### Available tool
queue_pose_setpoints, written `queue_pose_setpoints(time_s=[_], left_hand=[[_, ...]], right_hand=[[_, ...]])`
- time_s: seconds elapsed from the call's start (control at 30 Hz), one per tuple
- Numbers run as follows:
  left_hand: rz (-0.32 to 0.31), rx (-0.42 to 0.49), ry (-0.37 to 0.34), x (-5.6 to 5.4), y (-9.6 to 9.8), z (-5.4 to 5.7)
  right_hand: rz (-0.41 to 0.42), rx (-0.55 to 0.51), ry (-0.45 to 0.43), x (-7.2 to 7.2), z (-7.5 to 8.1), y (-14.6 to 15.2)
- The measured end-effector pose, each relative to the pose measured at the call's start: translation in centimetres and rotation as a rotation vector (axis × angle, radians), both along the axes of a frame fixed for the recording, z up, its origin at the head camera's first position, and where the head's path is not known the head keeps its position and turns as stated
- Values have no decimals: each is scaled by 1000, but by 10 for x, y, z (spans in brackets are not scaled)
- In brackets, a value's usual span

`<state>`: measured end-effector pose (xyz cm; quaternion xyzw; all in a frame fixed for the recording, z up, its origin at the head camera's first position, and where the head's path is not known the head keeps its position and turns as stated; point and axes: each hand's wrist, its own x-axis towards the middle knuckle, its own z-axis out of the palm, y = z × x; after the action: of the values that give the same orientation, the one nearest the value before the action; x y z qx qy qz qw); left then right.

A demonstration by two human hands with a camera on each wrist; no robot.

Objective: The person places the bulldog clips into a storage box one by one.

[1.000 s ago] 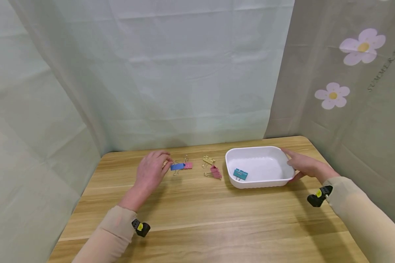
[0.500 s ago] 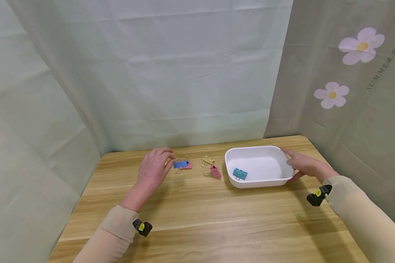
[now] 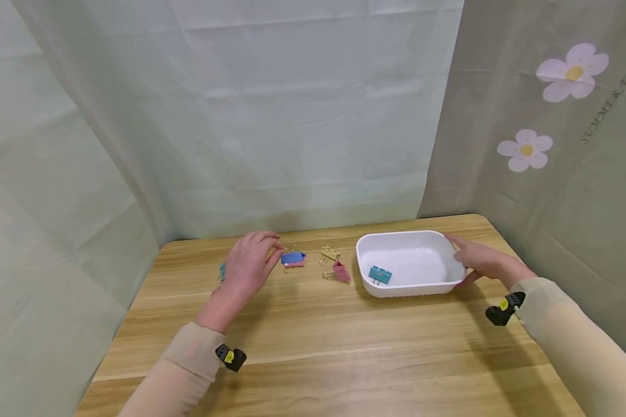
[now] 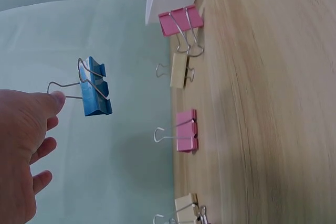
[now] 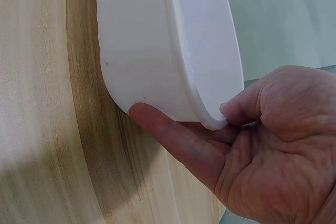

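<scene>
My left hand point(image 3: 250, 263) pinches a blue binder clip point(image 4: 94, 90) by one of its wire handles, and in the left wrist view the clip hangs off the thumb and finger above the table. In the head view this blue clip overlaps a pink binder clip point(image 3: 294, 264). My right hand point(image 3: 480, 260) grips the right end of a white plastic tray point(image 3: 417, 290). Its thumb lies on the rim and a finger point(image 5: 168, 132) runs along the outer wall. Inside the tray, near its left front corner, sits a teal binder clip point(image 3: 380, 274).
Between hand and tray lie a yellow binder clip point(image 3: 331, 253) and another pink binder clip point(image 3: 340, 271). A second teal clip point(image 3: 222, 272) is partly hidden behind my left hand. A pale cloth point(image 3: 302, 145) hangs along the back edge of the wooden table point(image 3: 344, 353).
My left hand has moved a little to the right with the blue binder clip, uncovering a teal clip on its left. My right hand and the tray have stayed in place.
</scene>
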<state>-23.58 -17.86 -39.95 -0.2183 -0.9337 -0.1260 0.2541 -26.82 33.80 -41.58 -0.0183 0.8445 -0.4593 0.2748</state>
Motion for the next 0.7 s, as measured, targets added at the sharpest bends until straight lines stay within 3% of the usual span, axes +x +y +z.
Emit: queue_pose_setpoints(time_s=[0.7], left_hand=[[-20,29,-40,-4,27,6]], right_hand=[[-2,-4,-1,0,0,1]])
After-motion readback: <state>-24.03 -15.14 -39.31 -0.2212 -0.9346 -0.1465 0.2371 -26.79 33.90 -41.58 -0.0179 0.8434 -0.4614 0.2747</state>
